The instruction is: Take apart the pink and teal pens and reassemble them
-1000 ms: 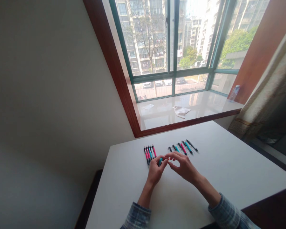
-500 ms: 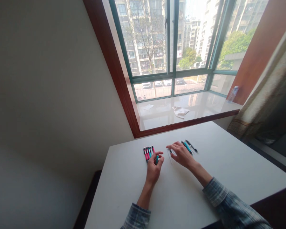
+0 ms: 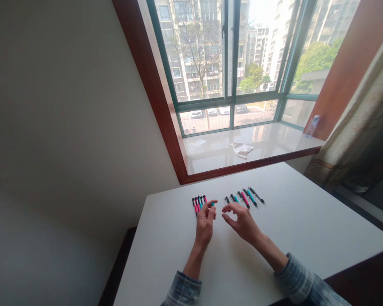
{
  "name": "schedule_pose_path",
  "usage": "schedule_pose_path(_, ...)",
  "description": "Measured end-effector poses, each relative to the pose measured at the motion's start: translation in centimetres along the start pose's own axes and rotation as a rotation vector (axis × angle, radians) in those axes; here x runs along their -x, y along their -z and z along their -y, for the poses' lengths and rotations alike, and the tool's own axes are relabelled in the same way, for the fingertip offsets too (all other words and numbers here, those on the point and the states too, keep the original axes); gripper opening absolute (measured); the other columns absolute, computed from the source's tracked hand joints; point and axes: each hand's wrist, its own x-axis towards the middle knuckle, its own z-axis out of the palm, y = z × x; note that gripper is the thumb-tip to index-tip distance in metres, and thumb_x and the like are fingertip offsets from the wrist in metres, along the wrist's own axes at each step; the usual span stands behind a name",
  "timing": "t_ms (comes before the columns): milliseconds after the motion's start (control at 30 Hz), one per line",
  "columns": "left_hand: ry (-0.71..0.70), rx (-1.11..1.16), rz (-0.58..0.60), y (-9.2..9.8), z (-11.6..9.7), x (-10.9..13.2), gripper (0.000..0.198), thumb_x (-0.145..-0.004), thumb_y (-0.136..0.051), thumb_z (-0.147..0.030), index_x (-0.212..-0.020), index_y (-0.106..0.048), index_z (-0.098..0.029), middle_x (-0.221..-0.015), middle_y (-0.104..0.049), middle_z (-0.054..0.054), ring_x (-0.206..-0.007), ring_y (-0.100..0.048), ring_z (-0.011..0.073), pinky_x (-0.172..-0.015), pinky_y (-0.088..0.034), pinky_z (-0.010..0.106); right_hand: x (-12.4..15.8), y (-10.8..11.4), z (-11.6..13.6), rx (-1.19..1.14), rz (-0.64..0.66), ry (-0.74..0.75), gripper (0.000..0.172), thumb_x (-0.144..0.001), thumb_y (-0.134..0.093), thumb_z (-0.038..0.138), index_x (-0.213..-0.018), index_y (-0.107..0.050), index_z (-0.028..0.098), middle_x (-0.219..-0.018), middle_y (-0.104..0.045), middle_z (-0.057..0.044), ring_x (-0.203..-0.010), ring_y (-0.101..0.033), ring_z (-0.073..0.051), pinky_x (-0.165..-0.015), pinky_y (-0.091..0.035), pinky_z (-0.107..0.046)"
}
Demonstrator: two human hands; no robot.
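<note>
1. Pinching a teal pen piece (image 3: 212, 204) in the left hand (image 3: 206, 223), with thumb and fingers closed around it and the forefinger reaching out past its end.
2. Holding the right hand (image 3: 242, 219) half-curled just beside the left, with a rounded gap between thumb and forefinger and the tips near each other; cannot tell if gripping anything small there.
3. Poised over a white bench (image 3: 172, 242), with the two hands near but apart.
4. Laid on the bench behind the left hand: a close row of pens (image 3: 196, 205), pink and black with some teal, partly hidden by that hand.
5. Spread beyond the right hand: a looser, slanting row of pen parts (image 3: 245, 199), black, teal and pink, with slim pieces in between, too small to tell apart.
6. Covered at the forearms by blue-grey plaid sleeves (image 3: 184, 289).
7. Seen past the bench: a glossy window sill (image 3: 271, 138) with a crumpled white cloth (image 3: 241, 149) near the middle and a clear bottle (image 3: 312, 126) at the right end, near a pale curtain (image 3: 347, 114).
</note>
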Motion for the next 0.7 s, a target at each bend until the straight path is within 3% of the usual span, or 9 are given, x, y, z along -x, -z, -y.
schedule_pose_path(167, -0.045, 0.074, -0.005, -0.1, -0.8, 0.4, 0.033, -0.091, -0.067, -0.041, -0.117, -0.066, -0.020, -0.082, -0.068, 0.002, -0.081, -0.065, 0.0171, -0.084, -0.052, 0.032, 1.7, -1.8, 2.1, -0.159, -0.012, -0.153, 0.012, -0.090, -0.070, 0.031, -0.094, -0.064, 0.023, -0.089, -0.072, -0.003, -0.077, -0.066, -0.019, -0.073, -0.054, -0.033)
schedule_pose_path(300, -0.033, 0.151, 0.007, 0.0, -0.9, 0.4, 0.028, -0.089, -0.071, -0.040, -0.107, -0.062, -0.021, -0.083, -0.072, 0.003, -0.081, -0.069, 0.0182, -0.084, -0.054, 0.033, 1.9, -2.9, 2.5, -0.281, -0.012, -0.200, 0.012, -0.087, -0.071, 0.028, -0.091, -0.061, 0.022, -0.084, -0.071, -0.002, -0.072, -0.066, -0.018, -0.070, -0.055, -0.030)
schedule_pose_path(500, 0.030, 0.206, -0.002, 0.1, -0.6, 0.3, 0.036, -0.085, -0.077, -0.042, -0.110, -0.063, -0.019, -0.099, -0.077, 0.009, -0.083, -0.074, 0.0213, -0.084, -0.057, 0.037, 1.9, -3.1, 2.6, -0.371, -0.083, -0.233, 0.013, -0.088, -0.069, 0.030, -0.083, -0.059, 0.022, -0.074, -0.066, 0.000, -0.066, -0.062, -0.017, -0.067, -0.054, -0.029)
schedule_pose_path(700, 0.017, 0.114, -0.136, 0.7, 0.3, -0.3, 0.036, -0.081, -0.080, -0.043, -0.103, -0.075, -0.016, -0.094, -0.078, 0.009, -0.083, -0.071, 0.0199, -0.086, -0.056, 0.035, 2.0, -2.4, 1.9, -0.450, -0.237, -0.341, 0.019, -0.089, -0.068, 0.039, -0.092, -0.065, 0.020, -0.083, -0.070, -0.003, -0.076, -0.066, -0.019, -0.073, -0.055, -0.030)
